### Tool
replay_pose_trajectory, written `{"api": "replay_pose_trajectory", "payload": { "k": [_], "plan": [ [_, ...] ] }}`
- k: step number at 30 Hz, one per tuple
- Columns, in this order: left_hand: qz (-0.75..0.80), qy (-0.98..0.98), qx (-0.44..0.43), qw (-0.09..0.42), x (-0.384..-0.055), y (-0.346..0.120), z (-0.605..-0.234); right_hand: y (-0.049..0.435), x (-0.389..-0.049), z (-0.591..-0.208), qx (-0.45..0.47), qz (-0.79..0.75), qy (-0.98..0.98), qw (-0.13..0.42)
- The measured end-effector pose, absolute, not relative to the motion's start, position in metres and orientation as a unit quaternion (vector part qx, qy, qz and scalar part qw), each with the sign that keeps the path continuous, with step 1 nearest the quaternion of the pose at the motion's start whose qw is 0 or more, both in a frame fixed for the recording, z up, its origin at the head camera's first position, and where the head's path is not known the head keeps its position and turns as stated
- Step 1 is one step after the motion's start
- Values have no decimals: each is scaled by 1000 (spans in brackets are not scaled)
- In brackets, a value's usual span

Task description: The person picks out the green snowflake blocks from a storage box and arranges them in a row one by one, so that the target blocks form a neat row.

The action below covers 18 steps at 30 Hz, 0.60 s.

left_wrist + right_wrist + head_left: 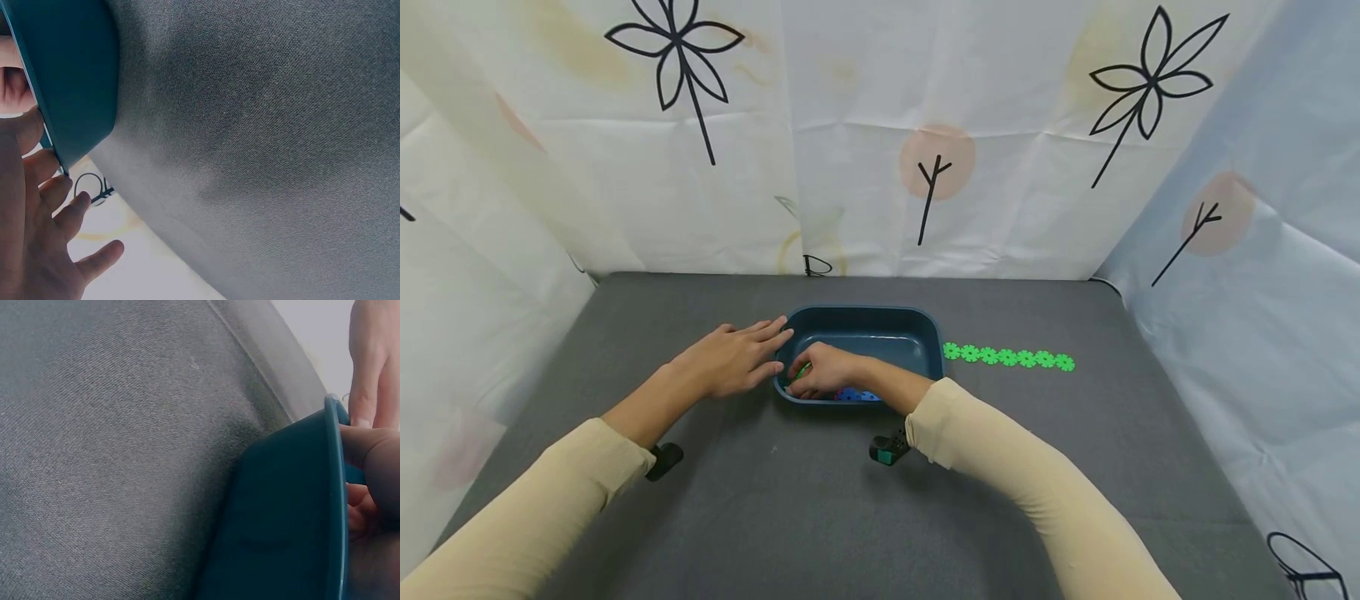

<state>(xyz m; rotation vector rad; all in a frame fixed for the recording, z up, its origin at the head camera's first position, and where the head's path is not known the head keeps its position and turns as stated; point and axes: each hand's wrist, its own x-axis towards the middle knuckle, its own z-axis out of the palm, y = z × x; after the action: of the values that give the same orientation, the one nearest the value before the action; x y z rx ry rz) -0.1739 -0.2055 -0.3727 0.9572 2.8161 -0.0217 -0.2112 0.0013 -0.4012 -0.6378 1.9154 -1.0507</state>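
Note:
A dark teal plastic tub (pixel 880 340) stands on the grey table, with blue discs (pixel 853 394) and a bit of red low inside it. My left hand (pixel 736 358) rests with its fingers spread on the tub's left rim; the left wrist view shows its fingertips (pixel 57 187) along that edge. Reaching into the tub's left end, my right hand (pixel 829 371) has curled fingers and pinches a green flower-shaped disc (pixel 803 372), mostly hidden by them. In the right wrist view the tub wall (pixel 281 512) covers much of this hand.
To the right of the tub, a straight row of several green flower-shaped discs (pixel 1007 357) lies on the grey cloth-covered table (pixel 790 500). White printed curtains (pixel 865 167) close off the back and both sides.

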Motion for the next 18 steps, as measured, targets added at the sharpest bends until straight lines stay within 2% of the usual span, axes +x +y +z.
{"api": "replay_pose_trajectory", "payload": {
  "k": [9, 18],
  "plan": [
    [-7, 943, 324, 80, -175, -207, -374, 1, -209, -397, -244, -412, 777, 408],
    [-7, 944, 320, 79, -175, -208, -376, 1, -210, -400, -243, -412, 795, 372]
  ]
}}
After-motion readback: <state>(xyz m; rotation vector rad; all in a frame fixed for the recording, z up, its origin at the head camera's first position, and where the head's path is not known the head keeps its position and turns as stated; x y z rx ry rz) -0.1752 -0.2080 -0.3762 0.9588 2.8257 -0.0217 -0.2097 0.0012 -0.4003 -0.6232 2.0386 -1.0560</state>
